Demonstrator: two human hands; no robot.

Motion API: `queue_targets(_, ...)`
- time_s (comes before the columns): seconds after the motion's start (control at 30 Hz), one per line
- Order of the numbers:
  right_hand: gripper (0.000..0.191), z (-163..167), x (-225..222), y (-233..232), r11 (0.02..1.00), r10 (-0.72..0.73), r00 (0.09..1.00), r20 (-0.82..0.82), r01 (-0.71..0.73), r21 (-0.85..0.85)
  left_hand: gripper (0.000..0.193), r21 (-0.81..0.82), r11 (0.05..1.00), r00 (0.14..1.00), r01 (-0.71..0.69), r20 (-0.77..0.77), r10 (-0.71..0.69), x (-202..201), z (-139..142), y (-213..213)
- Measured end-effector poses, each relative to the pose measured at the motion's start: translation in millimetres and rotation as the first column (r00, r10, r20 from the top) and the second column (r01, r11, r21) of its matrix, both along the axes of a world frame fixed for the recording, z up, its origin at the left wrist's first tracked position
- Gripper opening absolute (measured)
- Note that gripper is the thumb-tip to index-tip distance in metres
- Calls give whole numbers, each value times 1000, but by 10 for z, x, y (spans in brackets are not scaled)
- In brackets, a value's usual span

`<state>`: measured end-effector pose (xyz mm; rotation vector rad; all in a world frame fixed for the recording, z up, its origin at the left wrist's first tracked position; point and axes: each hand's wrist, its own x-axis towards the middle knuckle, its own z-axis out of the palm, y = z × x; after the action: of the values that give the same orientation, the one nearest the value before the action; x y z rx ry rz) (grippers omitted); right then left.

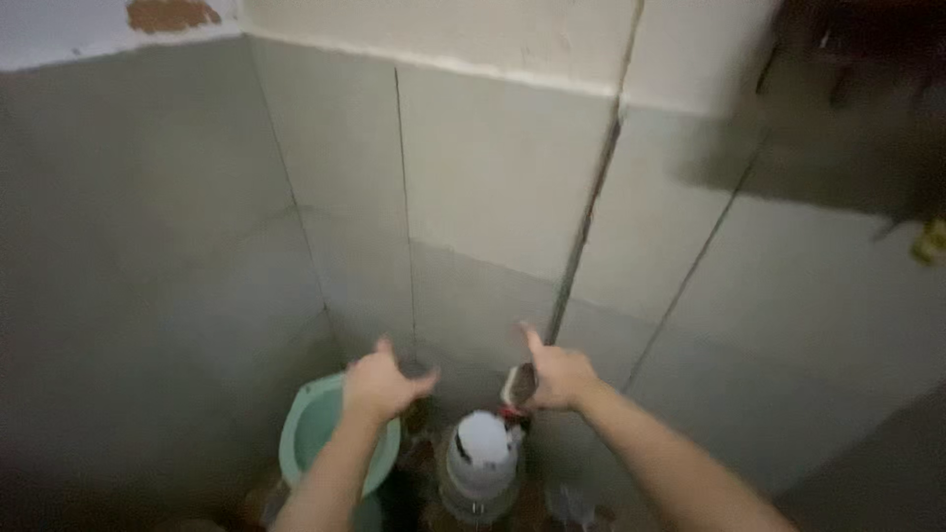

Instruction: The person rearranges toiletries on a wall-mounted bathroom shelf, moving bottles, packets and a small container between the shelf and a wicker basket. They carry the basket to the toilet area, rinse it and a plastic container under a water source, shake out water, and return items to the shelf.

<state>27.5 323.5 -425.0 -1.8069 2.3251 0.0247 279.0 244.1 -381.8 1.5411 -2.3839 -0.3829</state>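
My left hand [382,382] reaches forward toward a tiled corner, fingers loosely spread, holding nothing, just above the rim of a pale green bucket [307,433]. My right hand [558,376] is extended beside it, thumb raised, its fingers closed around a small dark object with a light edge [518,385]; its kind is too blurred to tell. Just below and between the hands stands a large clear bottle with a white top [481,463].
Grey-green tiled walls [493,187] meet in a corner ahead, with a thin pipe [589,197] running down the wall. A dark blurred shelf or fixture [847,108] juts out at upper right. The floor below is dim and cluttered.
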Motion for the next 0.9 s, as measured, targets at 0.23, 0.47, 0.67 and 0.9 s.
queue_targets(0.23, 105, 90, 62, -94, 953, 299, 919, -255, -299, 40, 104, 139, 990, 987, 4, 156, -26, 57, 112, 41)
queue_targets(0.47, 120, 50, 137, -12, 945, -88, 817, 570, 249, -212, 101, 604, 790, 625, -105, -578, 525, 59, -25, 71)
queue_targets(0.67, 113, -120, 204, 270, 877, 428, 762, -486, -219, 428, 103, 148, 988, 907, 50, 406, -107, 228, -72, 102)
queue_targets(0.9, 86, 278, 191, 15, 904, -6, 646, 763, 330, -272, 91, 672, 626, 323, 396, -740, 590, -76, 283, -6)
